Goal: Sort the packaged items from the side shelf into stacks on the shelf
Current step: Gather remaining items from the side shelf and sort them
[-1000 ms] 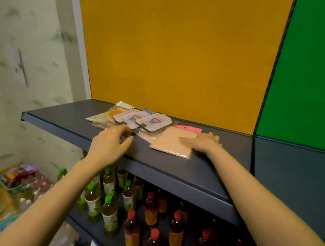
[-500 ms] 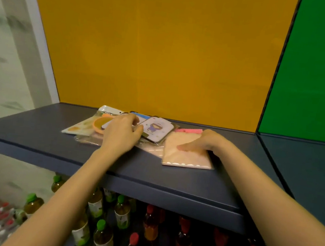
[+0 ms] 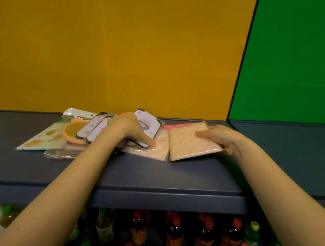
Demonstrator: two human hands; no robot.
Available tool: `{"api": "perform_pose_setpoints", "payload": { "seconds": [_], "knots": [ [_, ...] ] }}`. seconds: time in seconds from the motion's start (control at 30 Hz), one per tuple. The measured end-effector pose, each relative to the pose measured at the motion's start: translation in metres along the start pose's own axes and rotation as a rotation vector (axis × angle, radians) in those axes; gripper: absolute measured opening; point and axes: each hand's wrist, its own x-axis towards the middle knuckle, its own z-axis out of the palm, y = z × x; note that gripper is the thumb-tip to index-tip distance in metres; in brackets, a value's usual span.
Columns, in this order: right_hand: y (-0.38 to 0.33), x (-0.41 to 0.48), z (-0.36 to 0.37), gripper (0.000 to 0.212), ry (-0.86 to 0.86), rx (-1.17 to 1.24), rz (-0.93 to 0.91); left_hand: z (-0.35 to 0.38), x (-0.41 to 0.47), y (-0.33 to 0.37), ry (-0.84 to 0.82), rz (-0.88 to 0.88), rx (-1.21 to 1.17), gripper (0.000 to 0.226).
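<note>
A loose pile of flat packaged items lies on the dark grey shelf (image 3: 152, 177). My right hand (image 3: 220, 138) grips the right edge of a peach square packet (image 3: 190, 144) and tilts it slightly off the shelf. A pink packet (image 3: 179, 125) peeks out behind it. My left hand (image 3: 127, 128) rests on white cartoon-print cards (image 3: 147, 125), thumb pressing a second peach packet (image 3: 155, 150) underneath. Further left lie two more white cards (image 3: 93, 129), an orange round item (image 3: 73, 132) in a clear bag and a pale orange-spotted packet (image 3: 43, 140).
A yellow back panel (image 3: 115, 49) and a green one (image 3: 294, 60) stand behind the shelf. Bare shelf surface stretches to the right (image 3: 294, 151) and far left. On the lower shelf stand several bottles with red caps (image 3: 174, 235) and green caps.
The view has swung to face the shelf head-on. My right hand has taken the peach packet by its edge and slid it right; my left hand has moved onto the cartoon cards.
</note>
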Motion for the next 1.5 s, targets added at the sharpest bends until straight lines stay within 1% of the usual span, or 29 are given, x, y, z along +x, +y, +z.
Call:
{"api": "perform_pose_setpoints", "payload": {
  "seconds": [0.07,0.17,0.23,0.3,0.33,0.4,0.43,0.5,0.57,0.63,0.67,0.73,0.77,0.87,1.0,1.07,1.13,1.2,1.27,1.3,1.37,1.43,1.5],
  "knots": [
    [0.003,-0.008,-0.005,0.039,-0.043,0.132,-0.001,0.001,0.004,-0.002,0.05,0.05,-0.094,0.063],
    [0.011,-0.018,-0.011,0.032,-0.041,0.279,-0.013,0.002,0.008,-0.011,0.14,0.107,-0.233,0.053],
    [0.018,-0.024,-0.016,0.029,0.022,0.333,-0.028,-0.003,0.008,-0.013,0.152,0.161,-0.315,0.039],
    [0.024,-0.029,-0.026,0.032,0.096,0.38,-0.037,-0.011,0.006,-0.01,0.182,0.225,-0.392,0.029],
    [0.027,-0.032,-0.033,0.034,0.132,0.395,-0.038,-0.014,0.004,-0.005,0.215,0.252,-0.455,0.027],
    [0.031,-0.04,-0.049,0.034,0.209,0.412,-0.039,-0.019,-0.001,0.011,0.238,0.297,-0.674,0.03],
    [0.032,-0.044,-0.058,0.034,0.246,0.422,-0.042,-0.019,-0.003,0.021,0.206,0.316,-0.815,0.033],
    [0.037,-0.052,-0.079,0.033,0.325,0.448,-0.06,-0.017,-0.01,0.044,0.087,0.332,-1.082,0.033],
    [0.044,-0.061,-0.102,0.033,0.394,0.46,-0.088,-0.008,-0.015,0.07,-0.056,0.343,-1.243,0.021],
    [0.054,-0.068,-0.129,0.034,0.447,0.482,-0.116,0.005,-0.02,0.1,-0.158,0.34,-1.298,0.009],
    [0.061,-0.071,-0.144,0.034,0.474,0.492,-0.127,0.012,-0.024,0.116,-0.189,0.33,-1.315,0.012],
    [0.074,-0.077,-0.174,0.035,0.518,0.501,-0.132,0.025,-0.032,0.147,-0.206,0.313,-1.353,0.02],
    [0.081,-0.08,-0.189,0.035,0.53,0.51,-0.131,0.031,-0.037,0.162,-0.208,0.299,-1.369,0.02],
    [0.094,-0.083,-0.234,0.034,0.544,0.534,-0.123,0.042,-0.053,0.206,-0.232,0.254,-1.4,0.014],
    [0.108,-0.073,-0.28,0.036,0.5,0.432,-0.068,0.051,-0.077,0.263,-0.225,0.271,-1.396,0.009],
    [0.117,-0.065,-0.296,0.041,0.468,0.354,-0.037,0.056,-0.09,0.286,-0.204,0.25,-1.411,0.018],
    [0.122,-0.06,-0.31,0.048,0.437,0.28,-0.023,0.062,-0.1,0.306,-0.187,0.237,-1.423,0.02],
    [0.125,-0.062,-0.326,0.054,0.417,0.165,-0.046,0.066,-0.109,0.327,-0.175,0.222,-1.426,0.013],
    [0.128,-0.072,-0.346,0.058,0.413,0.043,-0.117,0.068,-0.117,0.347,-0.166,0.207,-1.44,0.006],
    [0.131,-0.08,-0.36,0.057,0.422,-0.016,-0.16,0.069,-0.119,0.359,-0.162,0.195,-1.45,0.006],
    [0.14,-0.096,-0.39,0.048,0.435,-0.124,-0.231,0.068,-0.125,0.385,-0.165,0.18,-1.46,0.009],
    [0.148,-0.113,-0.42,0.04,0.432,-0.225,-0.284,0.066,-0.129,0.415,-0.184,0.199,-1.476,0.015],
    [0.157,-0.126,-0.45,0.036,0.466,-0.335,-0.306,0.062,-0.133,0.449,-0.198,0.226,-1.493,0.02]
  ]
}}
